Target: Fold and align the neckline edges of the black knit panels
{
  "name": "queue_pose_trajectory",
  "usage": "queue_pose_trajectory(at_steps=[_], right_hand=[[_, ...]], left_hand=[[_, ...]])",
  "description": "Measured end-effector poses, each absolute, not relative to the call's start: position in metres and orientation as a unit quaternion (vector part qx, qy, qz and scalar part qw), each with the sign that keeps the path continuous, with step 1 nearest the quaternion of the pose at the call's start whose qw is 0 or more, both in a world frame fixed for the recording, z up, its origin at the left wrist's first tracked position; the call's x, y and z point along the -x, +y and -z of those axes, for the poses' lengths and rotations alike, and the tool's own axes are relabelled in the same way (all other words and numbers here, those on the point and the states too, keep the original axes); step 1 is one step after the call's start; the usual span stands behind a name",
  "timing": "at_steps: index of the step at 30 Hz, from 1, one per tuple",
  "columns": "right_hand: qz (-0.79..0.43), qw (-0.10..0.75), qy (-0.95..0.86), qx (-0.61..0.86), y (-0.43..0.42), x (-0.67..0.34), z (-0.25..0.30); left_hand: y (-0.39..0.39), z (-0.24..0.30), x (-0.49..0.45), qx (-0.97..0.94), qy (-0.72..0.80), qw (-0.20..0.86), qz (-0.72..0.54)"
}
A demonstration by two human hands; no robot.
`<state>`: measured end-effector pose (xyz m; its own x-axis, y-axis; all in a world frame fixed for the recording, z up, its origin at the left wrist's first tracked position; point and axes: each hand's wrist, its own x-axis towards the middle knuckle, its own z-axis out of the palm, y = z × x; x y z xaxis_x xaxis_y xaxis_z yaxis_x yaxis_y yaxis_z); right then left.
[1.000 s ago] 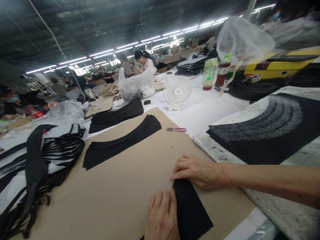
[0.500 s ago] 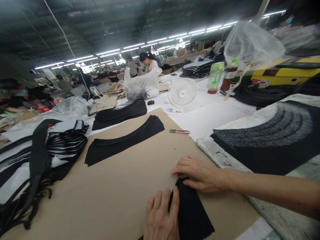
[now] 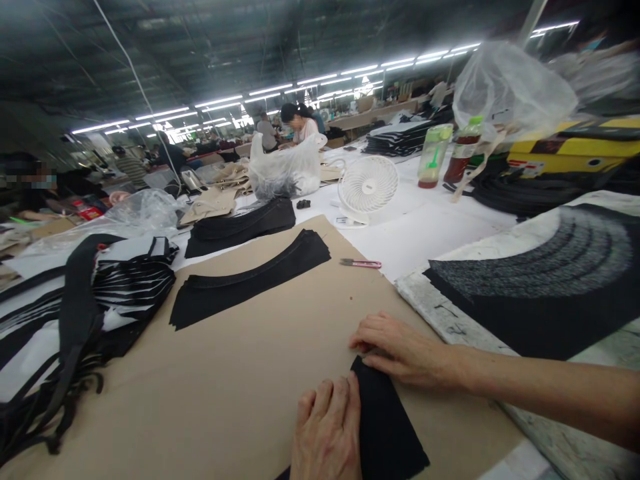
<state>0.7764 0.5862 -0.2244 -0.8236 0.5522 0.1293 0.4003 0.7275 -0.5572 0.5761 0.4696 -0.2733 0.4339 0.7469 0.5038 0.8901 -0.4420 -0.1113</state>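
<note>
A curved piece of black fabric [image 3: 390, 430] lies at the near edge of the tan board [image 3: 240, 373]. My left hand [image 3: 327, 427] bears down on its left edge with fingers bent and close together; the left thumb is hidden. At the far corner of the fabric is my right hand [image 3: 400, 350], its thumb on the corner and its fingers curled in just beyond. Farther up the board rests a small stack of curved black fabric pieces [image 3: 250, 280]. Pink-handled thread snips [image 3: 361, 263] lie by the board's right edge.
Black-and-white strips and straps [image 3: 125, 293] are heaped at left. Behind the board stand a white fan [image 3: 369, 190], a clear plastic bag [image 3: 285, 163] and bottles [image 3: 434, 157]. Overlapping black pieces with a speckled grey band [image 3: 545, 293] cover the stained slab at right. Other people work farther back.
My right hand's fingers have drawn in, and its thumb has shifted slightly left along the fabric's far corner. My left hand has barely moved. The view has shifted slightly.
</note>
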Motion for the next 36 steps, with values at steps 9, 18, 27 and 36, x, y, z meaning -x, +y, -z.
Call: queue_pose_trajectory(at_steps=[9, 18, 27, 36], right_hand=[[-0.251, 0.117, -0.923, 0.268, 0.5903, -0.7709, 0.2251], [-0.264, 0.119, -0.918, 0.272, 0.5917, -0.7689, 0.2272], [-0.271, 0.136, -0.910, 0.284, 0.5903, -0.7677, 0.2296], [-0.288, 0.155, -0.902, 0.283, 0.5863, -0.7725, 0.2261]], left_hand=[[0.4678, 0.2698, -0.5800, 0.814, -0.512, 0.172, 0.214], [0.4669, 0.2709, -0.5808, 0.814, -0.517, 0.163, 0.209], [0.4658, 0.2719, -0.5839, 0.813, -0.516, 0.180, 0.201], [0.4654, 0.2714, -0.5861, 0.813, -0.522, 0.192, 0.173]])
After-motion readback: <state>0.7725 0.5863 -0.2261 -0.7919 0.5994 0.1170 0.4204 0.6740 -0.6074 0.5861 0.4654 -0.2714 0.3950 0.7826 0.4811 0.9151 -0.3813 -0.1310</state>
